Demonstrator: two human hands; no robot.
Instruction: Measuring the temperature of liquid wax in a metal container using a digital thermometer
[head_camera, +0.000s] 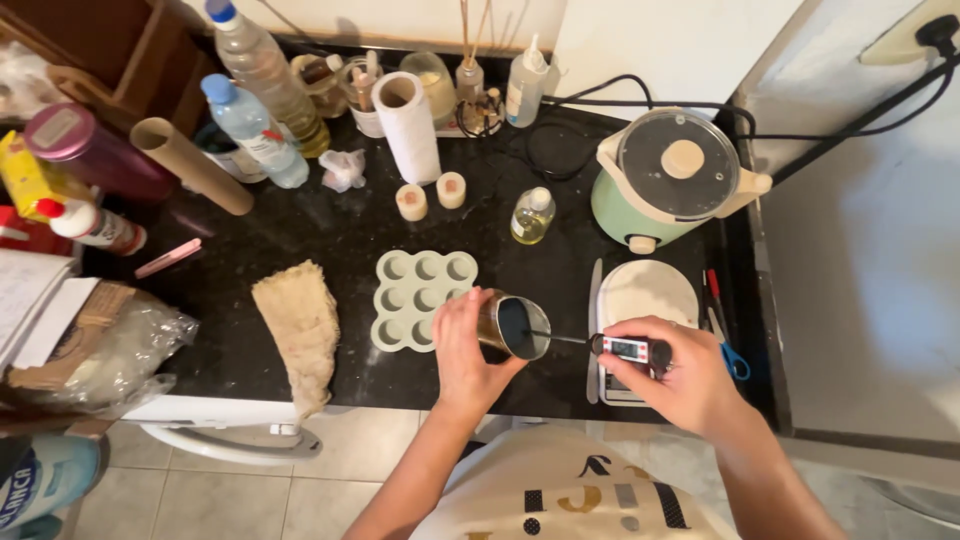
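The left hand (468, 345) is wrapped around a small metal cup (512, 327), fingers closed on its side, holding it tipped slightly toward the right just above the dark surface (300, 230). The right hand (672, 372) pinches the body of a probe thermometer (628, 348) between thumb and fingers, its thin probe reaching left into the dark liquid in the cup. For a fair reading, the tip is best kept in the middle of the liquid, off the metal wall and bottom, which would probably skew the number. The cup should stay steady and not tilt further, since the liquid sits near the lip on the right hand's side. Holding the display turned upward lets it be read without moving the probe. Just left of the left hand lies a pale green mould (420, 298) with round wells, and under the right hand sits a white kitchen scale (645, 292); both are close enough to catch drips.
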